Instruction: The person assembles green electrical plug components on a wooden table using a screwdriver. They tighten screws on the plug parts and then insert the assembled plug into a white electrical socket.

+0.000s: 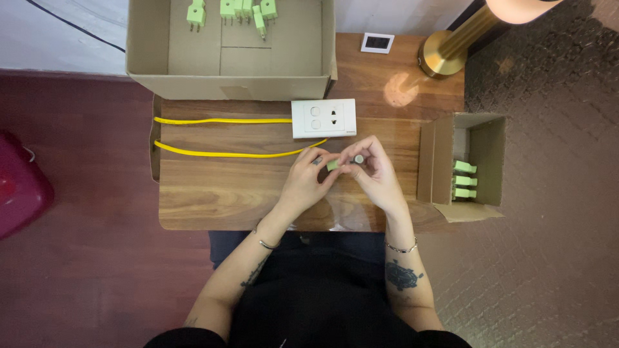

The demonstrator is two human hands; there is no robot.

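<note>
Left hand: the left hand [305, 180] has its fingers curled in, pinching one end of a small green plug [333, 165] between thumb and fingertips.
Right hand: the right hand [374, 169] is half closed too, its fingers wrapped on the other end of the same plug, where a round pale face shows.
Green plug: held in the air between both hands, just above the wooden table [213, 193], just below the white socket plate [323, 118].
Yellow cable: the yellow cable [222, 153] runs in two lines from the table's left edge to the socket plate; the lower line ends close to the left hand.
Large box: a large open cardboard box [229, 80] sits at the far edge, with green plugs inside.
Small box: a small cardboard box [445, 161] lies on its side at the right edge, more green plugs in it.
Lamp: a brass lamp base [441, 55] stands at the far right corner.
Open room: bare wood lies left of the hands, below the cable.
</note>
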